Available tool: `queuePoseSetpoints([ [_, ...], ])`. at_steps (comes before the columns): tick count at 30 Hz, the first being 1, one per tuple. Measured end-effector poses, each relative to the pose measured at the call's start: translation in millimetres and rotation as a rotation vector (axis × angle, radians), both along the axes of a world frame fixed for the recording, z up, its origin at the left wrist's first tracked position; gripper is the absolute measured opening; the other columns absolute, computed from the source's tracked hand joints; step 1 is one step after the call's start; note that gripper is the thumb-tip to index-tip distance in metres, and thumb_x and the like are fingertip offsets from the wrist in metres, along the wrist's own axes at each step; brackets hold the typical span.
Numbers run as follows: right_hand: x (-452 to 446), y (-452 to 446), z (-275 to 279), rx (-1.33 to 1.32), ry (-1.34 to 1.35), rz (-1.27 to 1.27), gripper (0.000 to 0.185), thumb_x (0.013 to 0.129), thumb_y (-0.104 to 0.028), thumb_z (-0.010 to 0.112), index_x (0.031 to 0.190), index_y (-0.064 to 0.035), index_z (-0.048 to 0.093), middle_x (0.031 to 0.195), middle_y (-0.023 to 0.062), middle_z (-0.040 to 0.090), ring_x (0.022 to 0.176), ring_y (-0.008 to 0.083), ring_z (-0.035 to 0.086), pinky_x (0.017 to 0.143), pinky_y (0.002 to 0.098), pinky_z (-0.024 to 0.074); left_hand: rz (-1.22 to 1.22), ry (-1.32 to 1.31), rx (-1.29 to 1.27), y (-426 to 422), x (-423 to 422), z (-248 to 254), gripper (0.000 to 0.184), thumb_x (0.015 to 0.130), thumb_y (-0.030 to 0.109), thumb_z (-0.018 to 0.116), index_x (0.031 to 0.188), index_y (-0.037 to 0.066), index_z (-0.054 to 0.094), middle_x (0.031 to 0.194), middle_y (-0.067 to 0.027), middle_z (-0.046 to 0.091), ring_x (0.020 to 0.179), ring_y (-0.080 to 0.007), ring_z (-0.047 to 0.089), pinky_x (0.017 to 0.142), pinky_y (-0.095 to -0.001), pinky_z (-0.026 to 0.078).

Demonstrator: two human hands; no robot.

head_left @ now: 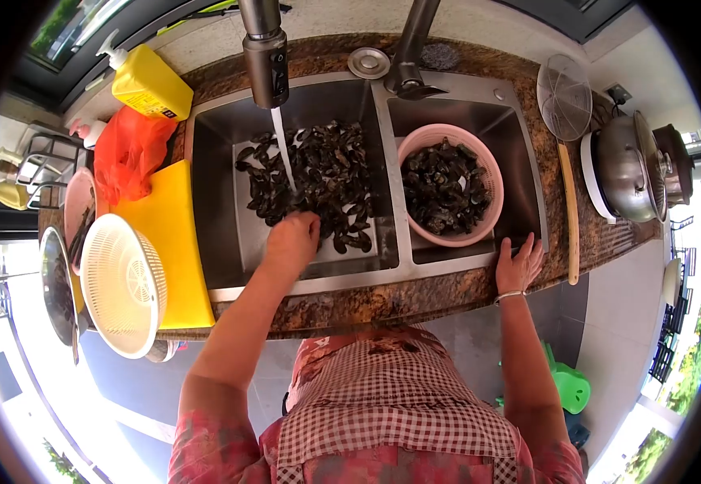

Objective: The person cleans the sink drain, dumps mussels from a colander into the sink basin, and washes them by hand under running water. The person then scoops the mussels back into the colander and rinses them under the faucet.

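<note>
Dark mussels (326,161) lie heaped across the bottom of the left sink basin (213,194). A stream of water (282,145) falls on them from the tap (266,68). My left hand (294,239) reaches over the near edge of the heap, its fingers curled together; what they hold, if anything, is hidden. More mussels (447,189) fill a pink colander (491,173) in the right basin (520,145). At that basin's front right corner rests my right hand (520,264), fingers spread. A dark patch shows beside its thumb, too unclear to name.
On the left are a yellow cutting board (181,258), a white colander (124,282), a red plastic bag (133,153) and a yellow pump bottle (153,81). A long-handled strainer (566,101) and a steel pot (620,173) stand on the right. A second spout (411,56) overhangs the sink divider.
</note>
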State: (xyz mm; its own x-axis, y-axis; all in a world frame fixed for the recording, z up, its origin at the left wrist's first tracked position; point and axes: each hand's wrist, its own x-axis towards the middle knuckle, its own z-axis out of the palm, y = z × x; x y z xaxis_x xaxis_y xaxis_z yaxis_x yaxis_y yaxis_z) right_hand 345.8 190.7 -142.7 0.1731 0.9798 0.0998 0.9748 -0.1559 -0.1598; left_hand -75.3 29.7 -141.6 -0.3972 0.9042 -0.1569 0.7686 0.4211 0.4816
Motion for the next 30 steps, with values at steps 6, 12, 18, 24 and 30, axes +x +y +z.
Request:
queuePoseSetpoints([
  [6, -32.5, 5.1, 13.2, -0.113, -0.072, -0.193, 0.068, 0.098, -0.057, 0.047, 0.152, -0.0165, 0.044, 0.167, 0.0103, 0.024, 0.155, 0.0324, 0.014, 0.124, 0.0544, 0.0127, -0.168, 0.189, 0.136, 97.1, -39.9, -104.5, 0.014, 0.091, 0.02, 0.068, 0.1, 0.011, 0.075, 0.1, -0.0155, 0.07, 0.097, -0.035, 0.067, 0.083, -0.0453, 0.055],
  [12, -40.0, 7.0, 22.2, -0.117, -0.117, -0.164, 0.056, 0.097, -0.055, 0.049, 0.14, -0.0212, 0.06, 0.164, 0.0112, 0.029, 0.153, 0.0335, 0.018, 0.123, 0.0551, 0.0134, -0.142, 0.167, -0.025, 111.8, -27.6, -127.9, 0.024, 0.087, 0.026, 0.074, 0.105, 0.01, 0.072, 0.094, -0.013, 0.071, 0.092, -0.0352, 0.067, 0.085, -0.0449, 0.053],
  [18, -43.4, 8.7, 26.9, -0.113, -0.112, -0.139, 0.052, 0.097, -0.054, 0.05, 0.133, -0.0202, 0.066, 0.162, 0.0115, 0.032, 0.152, 0.0344, 0.02, 0.122, 0.0555, 0.0141, -0.15, -0.062, 0.062, 102.5, -38.2, -135.7, 0.026, 0.087, 0.031, 0.073, 0.1, 0.008, 0.071, 0.09, -0.0166, 0.072, 0.095, -0.0369, 0.068, 0.085, -0.048, 0.052],
  [24, -44.3, 9.1, 28.1, -0.113, -0.117, -0.146, 0.049, 0.097, -0.053, 0.051, 0.129, -0.0218, 0.069, 0.161, 0.012, 0.034, 0.152, 0.0351, 0.021, 0.122, 0.0552, 0.015, -0.178, 0.0, 0.046, 103.7, -30.3, -130.3, 0.027, 0.095, 0.032, 0.065, 0.092, 0.006, 0.072, 0.089, -0.0176, 0.072, 0.09, -0.0375, 0.068, 0.082, -0.0476, 0.052],
  [30, -45.2, 9.1, 28.6, -0.118, -0.134, -0.135, 0.046, 0.097, -0.053, 0.051, 0.125, -0.0229, 0.071, 0.161, 0.012, 0.036, 0.151, 0.0354, 0.022, 0.122, 0.0549, 0.0157, -0.148, 0.003, 0.058, 102.6, -32.8, -135.1, 0.036, 0.1, 0.035, 0.057, 0.086, 0.005, 0.071, 0.083, -0.0223, 0.07, 0.083, -0.0431, 0.067, 0.079, -0.0522, 0.052],
])
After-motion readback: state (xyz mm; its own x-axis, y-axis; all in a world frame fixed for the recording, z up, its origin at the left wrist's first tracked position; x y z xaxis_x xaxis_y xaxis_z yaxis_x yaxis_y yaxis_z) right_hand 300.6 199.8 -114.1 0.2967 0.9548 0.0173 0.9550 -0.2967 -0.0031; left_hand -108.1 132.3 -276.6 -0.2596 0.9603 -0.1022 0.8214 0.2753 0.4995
